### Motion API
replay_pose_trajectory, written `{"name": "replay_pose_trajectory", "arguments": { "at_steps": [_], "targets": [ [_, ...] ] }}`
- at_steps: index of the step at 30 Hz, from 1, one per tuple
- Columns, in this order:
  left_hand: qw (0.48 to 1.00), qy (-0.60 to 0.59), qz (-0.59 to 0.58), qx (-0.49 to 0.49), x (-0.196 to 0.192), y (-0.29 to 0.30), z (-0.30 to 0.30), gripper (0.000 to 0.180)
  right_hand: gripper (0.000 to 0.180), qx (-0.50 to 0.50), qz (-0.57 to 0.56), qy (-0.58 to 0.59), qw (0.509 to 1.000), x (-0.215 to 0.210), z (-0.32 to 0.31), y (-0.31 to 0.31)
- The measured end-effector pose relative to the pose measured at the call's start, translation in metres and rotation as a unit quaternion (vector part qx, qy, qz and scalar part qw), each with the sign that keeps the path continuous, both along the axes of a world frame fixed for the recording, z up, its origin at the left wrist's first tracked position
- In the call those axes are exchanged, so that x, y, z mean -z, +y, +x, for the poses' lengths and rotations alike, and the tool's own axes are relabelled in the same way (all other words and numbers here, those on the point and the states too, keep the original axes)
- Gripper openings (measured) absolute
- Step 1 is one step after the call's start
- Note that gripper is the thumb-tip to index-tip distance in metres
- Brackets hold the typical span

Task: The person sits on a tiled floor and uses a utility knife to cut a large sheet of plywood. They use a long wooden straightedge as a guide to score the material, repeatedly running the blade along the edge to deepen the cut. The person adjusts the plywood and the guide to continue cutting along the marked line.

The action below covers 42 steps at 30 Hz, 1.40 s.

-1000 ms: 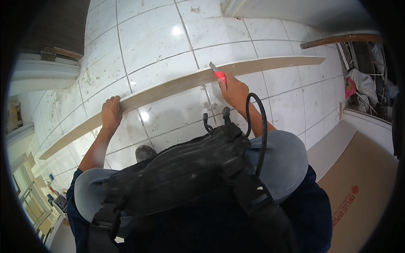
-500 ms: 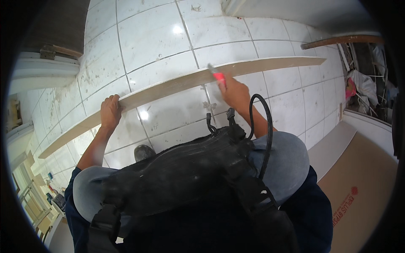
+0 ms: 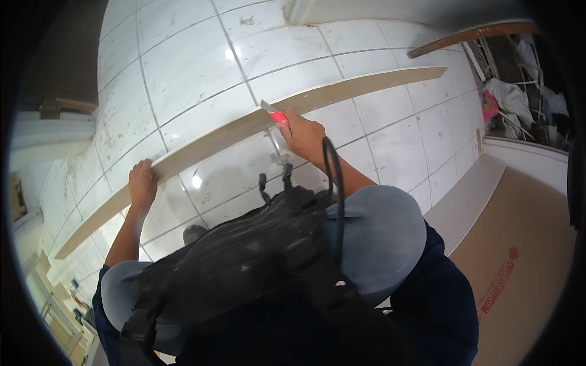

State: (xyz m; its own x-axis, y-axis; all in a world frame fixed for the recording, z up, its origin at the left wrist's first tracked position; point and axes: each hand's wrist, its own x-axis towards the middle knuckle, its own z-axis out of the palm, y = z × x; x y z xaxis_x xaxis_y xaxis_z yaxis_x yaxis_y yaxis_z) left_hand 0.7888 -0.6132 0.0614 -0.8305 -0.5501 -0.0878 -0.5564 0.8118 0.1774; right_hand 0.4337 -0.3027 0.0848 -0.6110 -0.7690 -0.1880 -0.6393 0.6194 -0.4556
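A long, narrow strip of gypsum board (image 3: 213,135), tan on its face with a pale edge, runs from the lower left up to the far right. My left hand (image 3: 143,184) grips the strip's edge left of its middle, fingers over the far side. In my right hand (image 3: 301,135) is a utility knife (image 3: 278,116) with a red handle, its blade pointing up and left. The blade lies over the strip near its far edge; whether it touches cannot be told.
White floor tiles (image 3: 189,67) spread under the strip. A large gypsum board (image 3: 519,232) with red print lies at the right. Beyond it is a heap of bags and debris (image 3: 513,100), near a wooden bar (image 3: 470,38). A black bag (image 3: 232,256) hangs at my front.
The view has shifted, so most things appear further left. My right hand with the knife has moved left along the strip. My left hand keeps its grip.
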Motion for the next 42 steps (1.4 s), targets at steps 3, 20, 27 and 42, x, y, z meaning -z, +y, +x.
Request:
{"name": "replay_pose_trajectory", "arguments": {
  "at_steps": [3, 20, 27, 42],
  "targets": [
    [1.0, 0.013, 0.016, -0.003, 0.001, 0.006, -0.009, 0.036, 0.039, 0.033, 0.014, 0.019, 0.999, -0.014, -0.024, 0.019],
    [1.0, 0.015, -0.003, 0.003, -0.001, 0.004, -0.001, 0.036, 0.038, 0.138, 0.045, 0.089, 0.985, -0.003, -0.109, 0.079],
    [1.0, 0.002, 0.028, 0.004, 0.009, 0.0, -0.007, 0.039, 0.041, 0.16, -0.112, 0.168, 0.966, 0.04, -0.126, 0.105],
    [0.985, -0.062, 0.159, -0.025, -0.007, -0.026, -0.035, 0.038, 0.016, 0.399, -0.331, -0.479, 0.709, 0.04, -0.15, 0.044]
  ]
}}
